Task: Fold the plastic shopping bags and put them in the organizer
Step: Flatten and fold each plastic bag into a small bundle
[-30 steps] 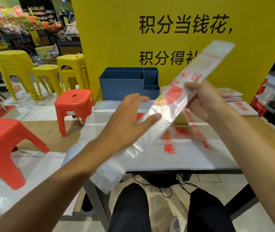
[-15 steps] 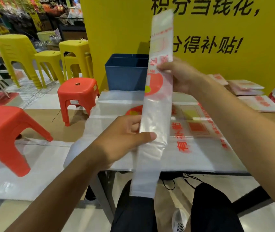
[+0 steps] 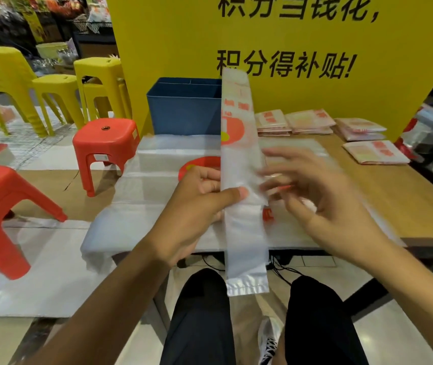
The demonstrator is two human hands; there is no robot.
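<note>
Translucent plastic bag [image 3: 241, 164], folded into a long strip, stands upright over the table [image 3: 407, 206], pinched by the left hand [image 3: 199, 204]. Blurred right hand [image 3: 313, 196] hovers beside it, fingers spread. Blue organizer [image 3: 183, 109] sits behind.

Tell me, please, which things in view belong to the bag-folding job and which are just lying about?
Part of the job:
- narrow folded bag strip, pinched by the left hand
- right hand, open beside it
- flat bags spread on the table
- folded bags
- blue organizer

Just lying about:
- red stools
- yellow stools
- yellow sign
</note>
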